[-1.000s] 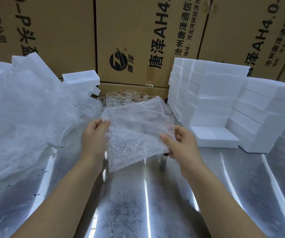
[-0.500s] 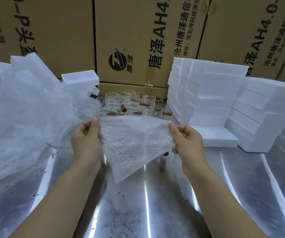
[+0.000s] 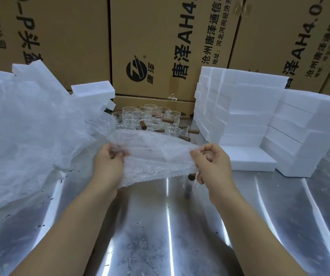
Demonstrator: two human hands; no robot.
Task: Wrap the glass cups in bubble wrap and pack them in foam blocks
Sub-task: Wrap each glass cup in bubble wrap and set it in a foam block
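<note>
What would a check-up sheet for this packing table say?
Surface: shiny metal table, dark specks.
Job's things: clear bubble-wrap sheet; clear glass cups with brown wooden handles behind it; white foam blocks stacked at right.
Clutter: crumpled heap of clear wrap at left.
Grips: left hand, right hand pinch the sheet's edges.
Cables: nothing seen.
Surroundings: brown printed cardboard boxes behind.

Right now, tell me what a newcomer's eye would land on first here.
The left hand and right hand pinch a sheet of bubble wrap stretched between them above the metal table. Behind it stands a cluster of glass cups with wooden handles, and white foam blocks are stacked to the right.
</note>
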